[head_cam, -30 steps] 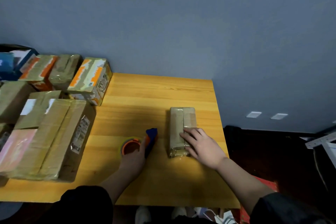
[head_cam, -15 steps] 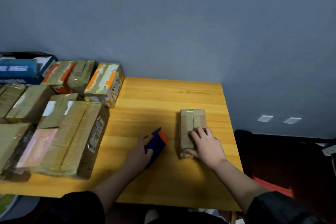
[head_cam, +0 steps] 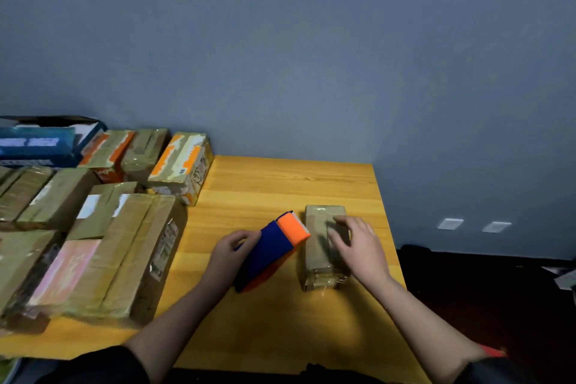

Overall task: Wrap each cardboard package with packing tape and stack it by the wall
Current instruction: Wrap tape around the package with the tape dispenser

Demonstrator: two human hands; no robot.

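Observation:
A small taped cardboard package (head_cam: 316, 249) lies on the right part of the wooden table (head_cam: 280, 184). My right hand (head_cam: 358, 246) rests flat on top of it, fingers spread over the far half. My left hand (head_cam: 230, 251) grips a blue and orange tape dispenser (head_cam: 274, 249), lifted and tilted so its orange toothed end almost touches the package's left side. The tape roll itself is hidden by the dispenser body.
Several taped cardboard boxes (head_cam: 118, 252) are piled over the table's left half, with more boxes (head_cam: 180, 165) and a blue carton (head_cam: 37, 143) against the grey wall (head_cam: 311, 56). The table ends just right of the package, above a dark floor (head_cam: 483, 290).
My left hand has picked the tape dispenser up from the table and swung it right toward the package. My right hand slid farther along the package's top. The view shifted right.

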